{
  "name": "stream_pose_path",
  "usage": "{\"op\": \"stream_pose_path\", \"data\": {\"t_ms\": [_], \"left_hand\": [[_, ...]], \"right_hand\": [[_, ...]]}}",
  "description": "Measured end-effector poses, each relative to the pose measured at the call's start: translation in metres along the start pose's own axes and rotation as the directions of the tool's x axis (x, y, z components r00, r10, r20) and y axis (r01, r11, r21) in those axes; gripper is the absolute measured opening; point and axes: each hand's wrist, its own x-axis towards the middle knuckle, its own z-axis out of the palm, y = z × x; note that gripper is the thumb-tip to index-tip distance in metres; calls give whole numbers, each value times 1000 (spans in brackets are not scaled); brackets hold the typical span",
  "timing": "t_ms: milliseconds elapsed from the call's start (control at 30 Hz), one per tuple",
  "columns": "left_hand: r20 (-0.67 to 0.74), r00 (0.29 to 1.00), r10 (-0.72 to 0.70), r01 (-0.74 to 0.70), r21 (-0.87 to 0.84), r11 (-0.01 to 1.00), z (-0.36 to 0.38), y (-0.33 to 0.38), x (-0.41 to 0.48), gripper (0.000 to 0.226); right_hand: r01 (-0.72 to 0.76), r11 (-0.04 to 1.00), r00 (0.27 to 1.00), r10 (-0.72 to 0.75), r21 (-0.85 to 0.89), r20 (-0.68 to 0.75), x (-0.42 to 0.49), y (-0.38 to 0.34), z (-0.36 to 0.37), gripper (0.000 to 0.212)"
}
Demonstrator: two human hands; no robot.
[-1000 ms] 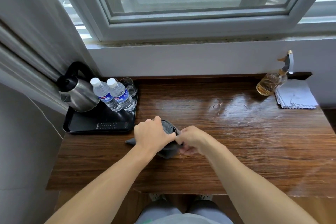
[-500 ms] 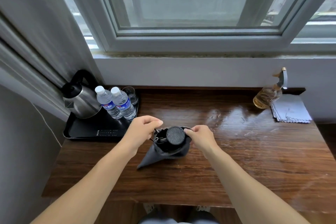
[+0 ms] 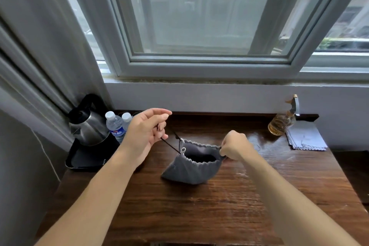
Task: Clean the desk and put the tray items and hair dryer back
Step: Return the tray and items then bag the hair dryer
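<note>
Just one camera here — it sits on the person's head. It looks forward and down at the wooden desk [image 3: 199, 215] from close up, with the window [image 3: 199, 16] straight ahead. The left hand [image 3: 143, 134] and right hand [image 3: 233, 146] show in the middle.

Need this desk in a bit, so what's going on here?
A person is drawing a grey pouch shut on the desk. The left hand pulls its black cord up and away, while the right hand pinches the rim opposite. The mouth is partly open. A kettle and water bottles stand on the tray at left; a spray bottle and cloth sit at the far right.
</note>
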Motion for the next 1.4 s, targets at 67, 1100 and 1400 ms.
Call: {"op": "stream_pose_path", "data": {"t_ms": [67, 1100, 1400], "left_hand": [[14, 1000, 25, -25, 7, 1000, 3, 10, 2, 15], [20, 998, 64, -65, 62, 996, -8, 21, 8, 16], [39, 998, 47, -49, 57, 997, 0, 18, 12, 16]], "right_hand": [[6, 987, 999, -12, 164, 39, 3, -1, -15, 13], [91, 943, 953, 10, 320, -302, 27, -49, 4, 22], [-67, 673, 998, 55, 737, 40, 38, -37, 1, 12]]}}
